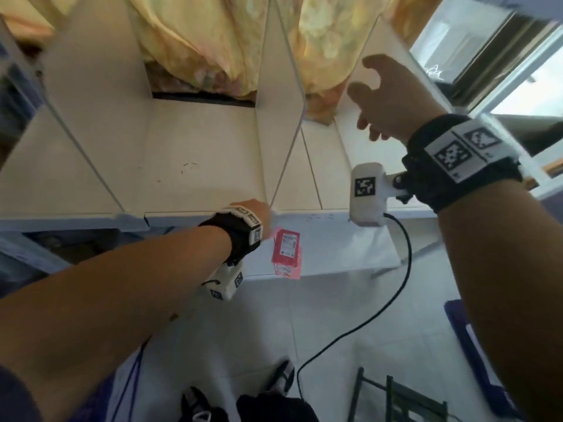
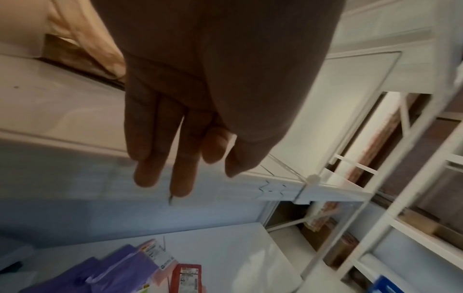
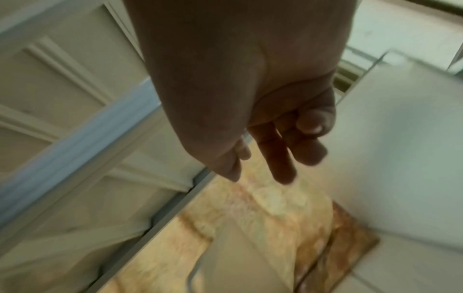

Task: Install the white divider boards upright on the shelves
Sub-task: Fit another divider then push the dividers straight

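A stockroom or shop back room, it seems; white shelf racks (image 2: 391, 178) stand on a pale tiled floor (image 1: 335, 315). Red labelled packets (image 1: 286, 248) lie near; a yellow curtain (image 1: 213, 41) hangs far behind.

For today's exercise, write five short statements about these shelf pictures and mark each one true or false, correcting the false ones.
1. The right hand grips a divider board. False: its fingers are spread and hold nothing.
2. A divider board stands upright on the shelf. True.
3. The left hand is at the shelf's front edge. True.
4. The red packet lies on the top shelf. False: it lies on a lower surface.
5. Yellow fabric hangs behind the shelf. True.
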Motion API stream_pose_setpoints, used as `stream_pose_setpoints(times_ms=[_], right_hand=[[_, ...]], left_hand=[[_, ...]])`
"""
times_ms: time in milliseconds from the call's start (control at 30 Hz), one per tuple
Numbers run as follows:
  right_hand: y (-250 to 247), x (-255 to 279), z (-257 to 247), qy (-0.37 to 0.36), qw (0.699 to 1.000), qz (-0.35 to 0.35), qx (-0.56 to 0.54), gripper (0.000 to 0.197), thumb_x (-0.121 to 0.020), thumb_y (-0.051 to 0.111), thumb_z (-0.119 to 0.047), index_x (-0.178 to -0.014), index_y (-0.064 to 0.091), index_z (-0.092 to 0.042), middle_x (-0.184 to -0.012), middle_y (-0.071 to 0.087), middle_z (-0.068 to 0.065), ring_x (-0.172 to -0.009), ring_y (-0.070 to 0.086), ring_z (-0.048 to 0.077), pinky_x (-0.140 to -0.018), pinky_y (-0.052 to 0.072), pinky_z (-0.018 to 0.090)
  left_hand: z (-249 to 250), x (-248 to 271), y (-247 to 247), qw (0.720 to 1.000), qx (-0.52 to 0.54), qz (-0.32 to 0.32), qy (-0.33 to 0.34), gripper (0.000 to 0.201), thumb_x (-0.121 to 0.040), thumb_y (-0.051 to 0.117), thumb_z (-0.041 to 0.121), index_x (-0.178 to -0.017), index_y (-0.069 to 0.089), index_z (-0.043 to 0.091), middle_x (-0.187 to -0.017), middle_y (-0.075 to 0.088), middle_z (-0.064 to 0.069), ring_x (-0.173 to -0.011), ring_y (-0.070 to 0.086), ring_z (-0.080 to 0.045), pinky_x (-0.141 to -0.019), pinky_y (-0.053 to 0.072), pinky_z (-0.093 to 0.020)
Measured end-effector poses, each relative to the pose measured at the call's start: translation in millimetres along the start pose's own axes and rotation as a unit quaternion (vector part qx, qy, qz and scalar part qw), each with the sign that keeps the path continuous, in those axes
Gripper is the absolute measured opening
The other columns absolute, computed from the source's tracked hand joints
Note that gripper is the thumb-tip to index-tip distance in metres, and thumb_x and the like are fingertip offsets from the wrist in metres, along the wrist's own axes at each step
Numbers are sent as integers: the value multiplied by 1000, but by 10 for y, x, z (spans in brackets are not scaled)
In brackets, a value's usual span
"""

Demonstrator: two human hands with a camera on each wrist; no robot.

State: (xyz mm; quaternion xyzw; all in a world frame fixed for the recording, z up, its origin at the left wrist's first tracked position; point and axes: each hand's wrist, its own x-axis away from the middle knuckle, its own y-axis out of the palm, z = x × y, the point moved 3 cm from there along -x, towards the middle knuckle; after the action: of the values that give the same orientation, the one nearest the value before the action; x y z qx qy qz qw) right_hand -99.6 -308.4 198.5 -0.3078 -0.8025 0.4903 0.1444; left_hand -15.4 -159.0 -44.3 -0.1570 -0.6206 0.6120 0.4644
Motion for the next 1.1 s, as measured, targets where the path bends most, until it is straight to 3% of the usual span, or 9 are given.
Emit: stream_pose_setpoints(times_ms=[167,300,367,433,533,600,833,967,1100], right_hand=[[-586,-90,654,12,989,120,89,43,-87,53,-27,-129,43,-24,-134,37,11,-101,50,24,-91,41,33],[-803,-276,1085,40,981,131,139,59,-85,52,-29,-140,32,-31,-141,29,15,-125,40,40,-106,34,48],[-826,-368,1291,57,986,77,135,72,-85,52,-34,-148,16,-33,-146,28,14,-128,40,40,-103,38,51],[-773,-438,1480,35,993,9,115,77,-89,52,-32,-152,7,-31,-148,37,13,-121,51,34,-95,44,40],[-636,-529,1652,-21,997,-36,59,69,-91,48,-20,-150,15,-31,-134,56,9,-81,71,17,-63,59,33],[-511,-555,1732,-52,996,-54,37,65,-90,44,-19,-148,19,-35,-127,61,8,-58,71,9,-43,53,23],[-355,-505,1942,-76,995,-62,-26,73,-90,43,-16,-148,7,-41,-76,69,8,-50,70,16,-45,59,33],[-330,-507,1973,-91,993,-56,-59,76,-89,47,-12,-149,9,-39,-72,68,10,-48,69,16,-48,60,34],[-274,-497,2011,-94,989,-59,-99,84,-87,52,-6,-149,5,-39,-82,67,12,-50,70,19,-48,60,33]], left_hand=[[578,-45,-146,997,-39,21,57,30,-92,49,42,-76,56,17,-75,61,-1,-63,58,-21,-57,42,-26],[1036,-243,-296,994,-13,57,93,17,-90,48,33,-83,53,18,-85,62,-2,-68,56,-21,-60,40,-27],[1237,-416,-317,993,2,64,99,22,-90,52,34,-103,51,17,-96,56,-2,-79,54,-24,-68,43,-33],[1436,-592,-308,993,18,75,89,39,-88,58,36,-118,47,15,-109,54,-6,-92,55,-28,-77,48,-39],[1653,-892,-185,993,41,94,60,55,-85,64,37,-131,43,13,-125,52,-9,-109,55,-31,-90,48,-44],[1763,-1082,-49,991,74,98,44,61,-84,64,39,-135,42,13,-131,52,-9,-116,53,-31,-96,46,-42],[2151,-1498,227,982,133,132,33,28,-85,64,28,-109,53,17,-108,60,-4,-97,57,-25,-82,44,-33],[2199,-1582,341,969,166,185,10,19,-83,64,24,-92,48,19,-88,56,0,-84,57,-26,-71,42,-33],[2171,-1617,384,960,167,226,7,14,-84,64,23,-93,54,18,-88,61,-2,-83,58,-27,-73,47,-35]])
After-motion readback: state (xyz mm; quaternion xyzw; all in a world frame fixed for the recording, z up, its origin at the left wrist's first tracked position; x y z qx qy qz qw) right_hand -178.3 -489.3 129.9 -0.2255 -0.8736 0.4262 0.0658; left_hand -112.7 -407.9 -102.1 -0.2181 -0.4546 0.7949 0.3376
